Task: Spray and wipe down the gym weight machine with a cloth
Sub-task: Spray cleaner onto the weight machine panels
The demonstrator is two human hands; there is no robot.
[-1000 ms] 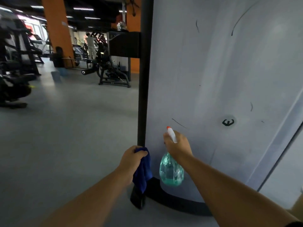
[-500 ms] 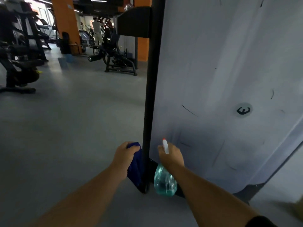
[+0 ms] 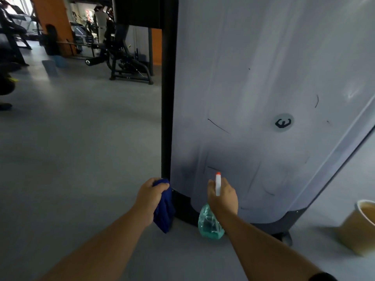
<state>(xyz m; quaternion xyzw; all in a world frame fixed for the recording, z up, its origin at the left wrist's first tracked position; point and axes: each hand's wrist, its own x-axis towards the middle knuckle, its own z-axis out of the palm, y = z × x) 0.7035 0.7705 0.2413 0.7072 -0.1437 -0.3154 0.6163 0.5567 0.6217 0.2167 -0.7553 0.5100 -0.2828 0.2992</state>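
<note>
Two full grips: left hand (image 3: 149, 199) round blue cloth (image 3: 164, 211), right hand (image 3: 223, 196) round part-filled spray bottle (image 3: 210, 224).

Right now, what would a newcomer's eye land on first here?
The big pale grey machine panel fills the right side, scuffed with dark marks. Low at its base, the left hand grips a blue cloth and the right hand holds a green spray bottle, nozzle toward the panel.

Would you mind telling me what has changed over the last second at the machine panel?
Both hands dropped toward the panel's base. The left hand still grips the blue cloth, and the right hand still grips the spray bottle. A bucket has entered view.
</note>
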